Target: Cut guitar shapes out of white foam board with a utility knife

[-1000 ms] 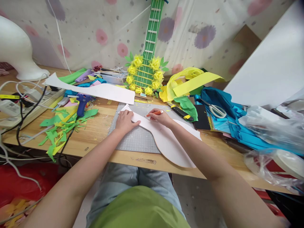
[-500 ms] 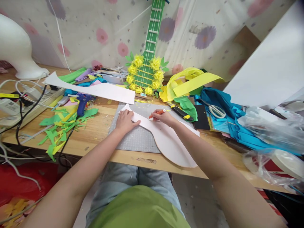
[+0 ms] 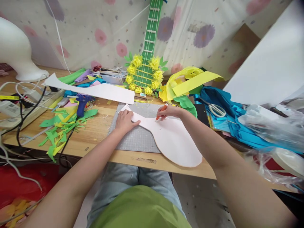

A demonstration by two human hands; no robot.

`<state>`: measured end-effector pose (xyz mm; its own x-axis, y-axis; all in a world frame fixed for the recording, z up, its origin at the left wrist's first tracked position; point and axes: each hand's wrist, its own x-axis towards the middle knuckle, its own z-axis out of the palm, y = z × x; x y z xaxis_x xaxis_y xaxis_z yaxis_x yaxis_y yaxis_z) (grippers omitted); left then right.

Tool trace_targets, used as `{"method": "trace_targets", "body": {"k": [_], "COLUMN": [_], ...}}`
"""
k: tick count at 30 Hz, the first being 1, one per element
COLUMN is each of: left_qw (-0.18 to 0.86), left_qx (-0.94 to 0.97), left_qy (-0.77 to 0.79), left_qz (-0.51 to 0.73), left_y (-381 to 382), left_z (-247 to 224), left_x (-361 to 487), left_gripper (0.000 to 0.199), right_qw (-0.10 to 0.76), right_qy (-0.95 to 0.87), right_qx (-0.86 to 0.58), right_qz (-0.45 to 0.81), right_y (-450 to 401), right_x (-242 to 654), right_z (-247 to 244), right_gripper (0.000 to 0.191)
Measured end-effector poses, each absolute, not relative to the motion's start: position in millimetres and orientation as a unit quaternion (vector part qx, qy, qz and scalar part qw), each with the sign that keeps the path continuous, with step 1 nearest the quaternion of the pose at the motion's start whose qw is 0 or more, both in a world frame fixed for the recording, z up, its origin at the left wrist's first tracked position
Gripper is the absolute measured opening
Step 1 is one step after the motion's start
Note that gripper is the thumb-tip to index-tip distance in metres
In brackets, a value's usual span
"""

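Observation:
A white guitar-shaped board (image 3: 177, 142) lies across a grey cutting mat (image 3: 140, 141), its rounded end reaching the table's front edge. My left hand (image 3: 125, 121) rests flat on the narrow neck of the board, fingers spread and thumb stretched out. In my right hand (image 3: 169, 112) is an orange pen (image 3: 163, 107), gripped between the fingers, its tip touching the board where the neck widens. A short dark mark shows on the board near the tip. My right forearm covers part of the board's far right side.
Behind the mat lie a white offcut (image 3: 95, 90) and a blue glue gun (image 3: 82, 104) beside green and yellow scraps (image 3: 57, 126). A green paper guitar with yellow flowers (image 3: 144, 72) leans on the wall. Scissors (image 3: 216, 110) rest on blue paper (image 3: 247, 131) at right.
My right hand has moved right along the board with the pen, which now stands more upright. The forearm has shifted right, baring more of the rounded end. My left hand stays put.

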<state>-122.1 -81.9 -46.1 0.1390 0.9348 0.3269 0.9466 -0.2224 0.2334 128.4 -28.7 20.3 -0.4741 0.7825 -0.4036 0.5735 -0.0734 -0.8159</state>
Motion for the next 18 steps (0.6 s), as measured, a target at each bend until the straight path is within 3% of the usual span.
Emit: {"method": "trace_targets", "body": {"k": [11, 18], "left_qw": [0.018, 0.018], "left_qx": [-0.758, -0.758], "left_qy": [-0.621, -0.623], "left_qz": [-0.2, -0.195], "left_y": [-83.1, -82.7], "left_z": [-44.0, -43.2], "left_x": [-121.6, -121.3], "left_gripper": [0.044, 0.043], "right_qw": [0.048, -0.001], "right_qy": [-0.681, -0.707], "right_qx": [-0.544, -0.604], "right_qz": [0.488, 0.368], "right_y": [-23.0, -19.7], "right_x": [149.8, 167.6], "right_z": [32.1, 40.8], "right_gripper": [0.013, 0.013]}}
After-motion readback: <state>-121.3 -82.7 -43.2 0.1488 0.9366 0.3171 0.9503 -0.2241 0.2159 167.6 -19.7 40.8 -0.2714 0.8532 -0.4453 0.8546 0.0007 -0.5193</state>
